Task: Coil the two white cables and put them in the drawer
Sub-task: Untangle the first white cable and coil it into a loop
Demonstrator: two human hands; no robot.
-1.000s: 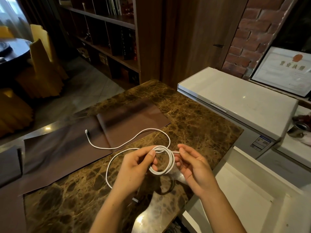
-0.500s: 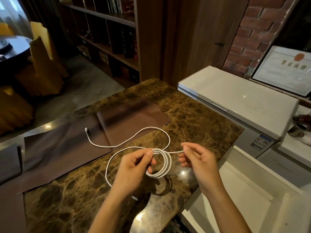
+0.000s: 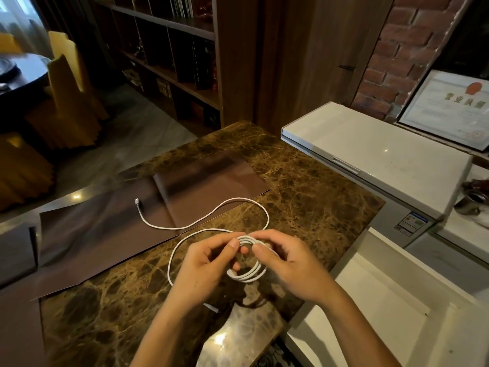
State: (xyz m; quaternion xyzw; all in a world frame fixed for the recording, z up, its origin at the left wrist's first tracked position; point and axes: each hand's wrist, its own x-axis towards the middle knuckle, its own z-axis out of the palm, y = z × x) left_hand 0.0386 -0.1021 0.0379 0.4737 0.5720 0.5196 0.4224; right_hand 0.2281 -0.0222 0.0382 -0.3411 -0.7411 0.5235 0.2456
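A white cable [image 3: 246, 276] is partly wound into a small coil of several turns held above the marble counter. My left hand [image 3: 203, 271] pinches the coil's top with thumb and fingers. My right hand [image 3: 288, 263] grips the coil's right side, thumb on the strands. A long loose tail [image 3: 201, 221] runs from the coil across the counter onto a brown mat, ending in a plug [image 3: 137, 202]. Another short white cable end [image 3: 211, 308] shows below my left wrist. The white drawer [image 3: 383, 300] stands open at the lower right.
A brown leather mat [image 3: 111, 223] covers the counter's left part. A white chest appliance [image 3: 370, 152] stands right of the counter, with a metal cup [image 3: 471, 201] and a framed certificate [image 3: 449, 107] behind. Bookshelves and yellow chairs are beyond the counter.
My right hand has moved left from pulling the strand and now closes on the coil beside the left hand. The loose loop on the counter is a little shorter.
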